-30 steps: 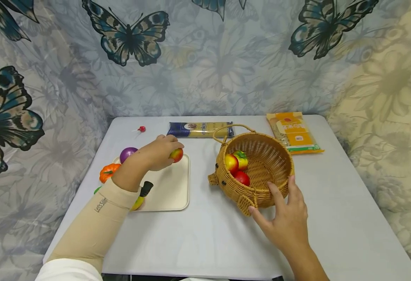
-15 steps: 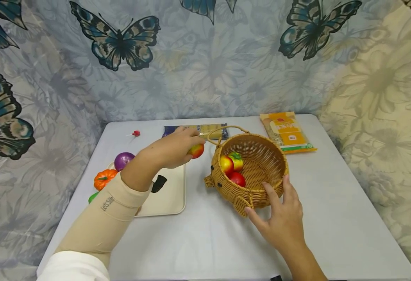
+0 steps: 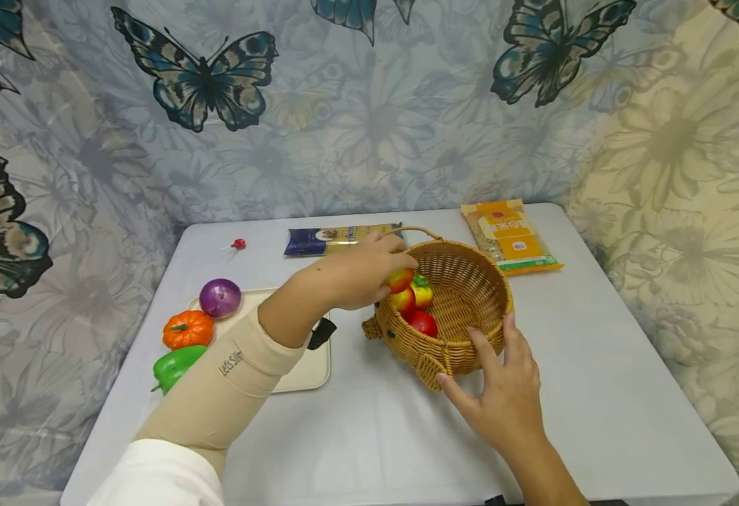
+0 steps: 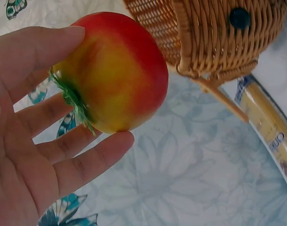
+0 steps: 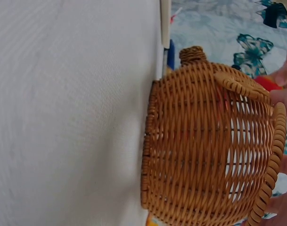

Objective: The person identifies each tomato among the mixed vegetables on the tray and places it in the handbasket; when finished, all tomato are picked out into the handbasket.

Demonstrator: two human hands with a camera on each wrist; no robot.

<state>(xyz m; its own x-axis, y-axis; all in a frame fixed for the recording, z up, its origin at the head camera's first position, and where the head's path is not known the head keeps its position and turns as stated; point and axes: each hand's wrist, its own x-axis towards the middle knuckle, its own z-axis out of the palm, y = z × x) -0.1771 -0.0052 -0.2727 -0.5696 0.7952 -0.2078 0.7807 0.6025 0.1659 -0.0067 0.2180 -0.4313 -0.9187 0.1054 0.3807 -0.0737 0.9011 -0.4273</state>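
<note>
Left hand [image 3: 360, 274]: grips one red-yellow fruit [image 4: 117, 70] at wicker basket [image 3: 420, 348] rim. Right hand [image 3: 505, 397]: fingers spread, touching basket.

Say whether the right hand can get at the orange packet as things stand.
Probably yes: the right hand is at the near rim of the basket, and nothing shows in its way past the basket's right side to the orange packet. It would have to leave the basket, though.
</note>
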